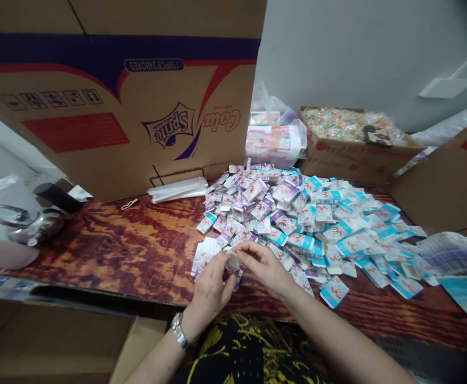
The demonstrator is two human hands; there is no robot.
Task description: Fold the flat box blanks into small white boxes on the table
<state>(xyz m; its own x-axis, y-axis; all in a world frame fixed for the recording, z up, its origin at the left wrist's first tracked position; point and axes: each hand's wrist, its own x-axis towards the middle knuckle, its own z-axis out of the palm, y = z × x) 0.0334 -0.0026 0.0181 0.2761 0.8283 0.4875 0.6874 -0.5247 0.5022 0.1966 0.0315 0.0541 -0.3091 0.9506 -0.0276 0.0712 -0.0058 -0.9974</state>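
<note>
My left hand [211, 288], with a silver watch at its wrist, grips a small whitish box [233, 261] near the table's front edge. From the right, my right hand [263, 266] has its fingers pressed together at the top of the same box. Fingers hide part of the box. Just behind my left hand lie white and purple cartons [207, 250]. A big heap of small purple and blue boxes [285, 192] spreads behind and to the right of my hands.
A tall cardboard carton [137, 133] stands at the back left. Plastic sleeves [179, 189] lie before it. A kettle [37, 226] is at the far left. An open box [345, 160] of wrapped candies stands at the back. Flat blue-purple sheets [457, 261] lie at the right.
</note>
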